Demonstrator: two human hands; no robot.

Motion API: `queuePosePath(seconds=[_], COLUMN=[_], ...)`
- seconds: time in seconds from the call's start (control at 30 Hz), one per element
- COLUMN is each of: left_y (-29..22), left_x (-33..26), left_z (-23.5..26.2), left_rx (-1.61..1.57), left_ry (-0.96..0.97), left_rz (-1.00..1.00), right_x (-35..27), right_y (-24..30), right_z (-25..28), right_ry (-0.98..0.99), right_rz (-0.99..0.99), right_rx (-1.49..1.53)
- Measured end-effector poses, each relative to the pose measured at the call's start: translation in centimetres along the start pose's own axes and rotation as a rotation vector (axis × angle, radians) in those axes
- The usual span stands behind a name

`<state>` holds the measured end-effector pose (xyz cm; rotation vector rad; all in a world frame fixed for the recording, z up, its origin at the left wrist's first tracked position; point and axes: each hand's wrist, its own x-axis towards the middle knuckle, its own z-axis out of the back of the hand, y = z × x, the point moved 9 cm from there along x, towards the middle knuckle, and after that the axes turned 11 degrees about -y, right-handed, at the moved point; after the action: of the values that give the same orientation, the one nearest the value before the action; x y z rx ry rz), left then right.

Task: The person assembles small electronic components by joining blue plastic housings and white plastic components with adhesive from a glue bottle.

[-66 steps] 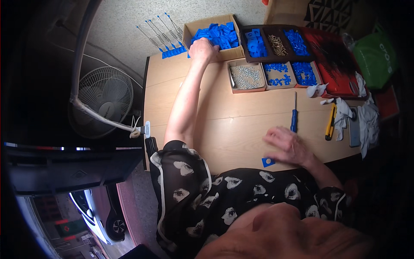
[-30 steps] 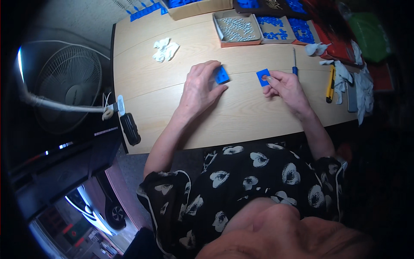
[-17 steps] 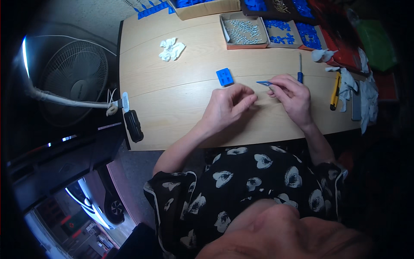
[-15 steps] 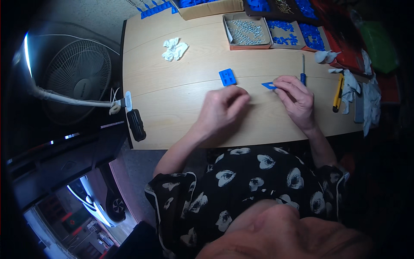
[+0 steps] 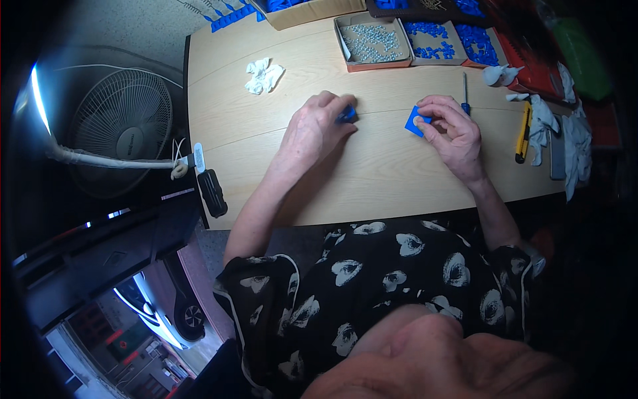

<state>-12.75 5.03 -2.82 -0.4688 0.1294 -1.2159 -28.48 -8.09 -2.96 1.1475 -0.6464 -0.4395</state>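
Observation:
My left hand [image 5: 316, 126] is over the middle of the table, its fingers closed round a blue plastic plate [image 5: 347, 114] that they mostly cover. To the right, my right hand [image 5: 455, 136] pinches a flat blue square piece [image 5: 413, 126] between thumb and fingers, one face turned up. The two blue parts are held apart, with bare wood between them. Just beyond my right fingers lies a screwdriver [image 5: 466, 100] with a blue handle.
Shallow boxes of small silvery parts [image 5: 372, 45] and small blue parts [image 5: 432, 43] line the far edge. A yellow utility knife [image 5: 524, 133] and crumpled white gloves [image 5: 575, 149] lie at the right. Crumpled white tissue [image 5: 264, 76] is at far left, a black case [image 5: 212, 193] at the left edge.
My left hand has moved up and left and closed on the blue plate that lay on the table. My right hand has turned its blue piece so a square face shows.

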Motion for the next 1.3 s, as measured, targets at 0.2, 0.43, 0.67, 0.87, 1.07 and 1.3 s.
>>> queuePosePath(seconds=[0.2, 0.43, 0.67, 0.87, 1.07, 1.3], left_y=[1.1, -0.8, -1.7, -3.1, -3.8, -4.8], left_x=[-0.6, -0.8, -1.2, -0.6, 0.0, -0.4], left_z=[-0.1, -0.8, 1.0, -2.1, -7.5, -8.6], left_rx=[0.002, -0.169, -0.145, -0.821, -1.455, -1.825], left_ry=[-0.026, -0.098, -0.210, -0.003, 0.258, 0.321], left_rz=[0.243, -0.079, 0.037, 0.326, 0.603, 0.748], right_x=[0.1, 0.3, 0.6, 1.1, 1.7, 2.9], right_y=[-1.0, -2.5, -3.2, -3.4, -2.0, -0.5], right_z=[-0.2, -0.2, 0.4, 0.5, 0.5, 0.6], right_ry=[-0.011, -0.026, -0.022, 0.000, 0.099, 0.068], right_rz=[-0.083, -0.265, -0.335, -0.388, -0.374, -0.203], right_rx=[0.144, 0.263, 0.266, 0.359, 0.331, 0.160])
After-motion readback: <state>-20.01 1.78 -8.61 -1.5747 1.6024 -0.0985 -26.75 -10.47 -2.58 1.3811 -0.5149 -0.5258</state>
